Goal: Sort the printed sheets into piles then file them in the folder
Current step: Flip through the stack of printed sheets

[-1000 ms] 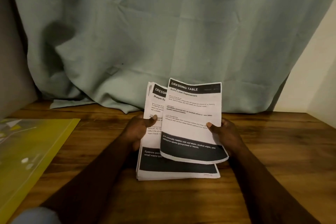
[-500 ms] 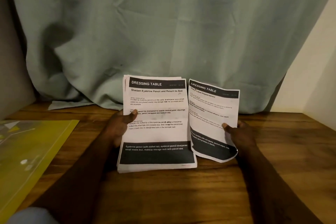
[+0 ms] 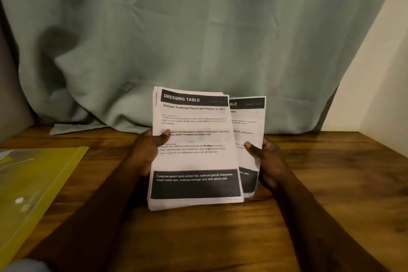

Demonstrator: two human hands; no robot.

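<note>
We see the left hand (image 3: 146,150) gripping the stack of printed sheets (image 3: 194,161) at its left edge. The thumb (image 3: 165,133) lies across the face of the top page, about halfway up, and the other fingers are curled behind the stack, out of sight. The stack stands tilted up toward us, spreading rightward from that thumb. Its top page is headed "DRESSING TABLE", with a dark band above the thumb and a wider one below it. We cannot tell whether the lower edge touches the table (image 3: 331,194).

The right hand (image 3: 268,161) pinches a single sheet (image 3: 249,121) near its right edge. Its thumb (image 3: 250,147) presses on the printed side, and a fingertip shows just past the paper's edge, with the remaining fingers hidden behind. This sheet rises above the thumb and runs leftward from it, its left part tucked behind the right edge of the stack. Between the two thumbs we see mostly the stack's top page.

A yellow folder (image 3: 33,183) lies flat on the table, well apart from the left hand's fingers on their outer side. Beyond both sets of fingertips hangs a pale green curtain (image 3: 198,28), its hem resting on the wood, with a cream wall (image 3: 375,84) off past the right hand.
</note>
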